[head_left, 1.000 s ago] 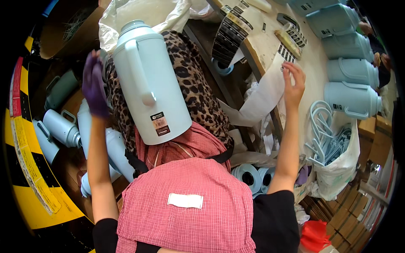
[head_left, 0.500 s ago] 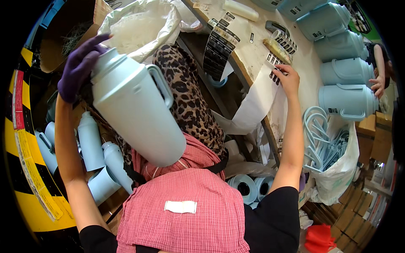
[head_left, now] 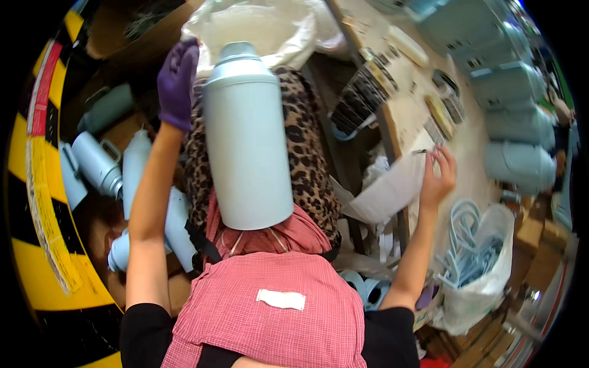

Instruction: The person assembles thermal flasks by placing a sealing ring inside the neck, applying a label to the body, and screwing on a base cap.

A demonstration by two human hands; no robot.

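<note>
A pale blue vacuum flask body (head_left: 248,141) lies across my lap on the leopard-print cloth (head_left: 307,153), its neck pointing away from me and its handle out of sight. Beside its shoulder is my left hand (head_left: 178,86) in a purple glove, fingers bent and pressed together. A narrow gap shows between glove and flask, and what the fingers may hold is hidden. Over the table's edge, my bare right hand (head_left: 440,175) pinches a small dark label (head_left: 419,151) at its fingertips. A white backing sheet (head_left: 389,193) hangs just left of that hand.
On the worktable (head_left: 408,92) lie sheets of dark labels (head_left: 365,92), a label roll (head_left: 453,107) and several blue flasks (head_left: 518,165). A bag of blue handles (head_left: 475,245) stands at right, a white sack (head_left: 264,30) ahead. More flasks (head_left: 98,159) lie at left, near striped barrier tape (head_left: 43,202).
The flask has gone from tilted to nearly straight on my lap, its handle turning out of sight. My left hand has left its neck. My right hand has drawn a label off toward me.
</note>
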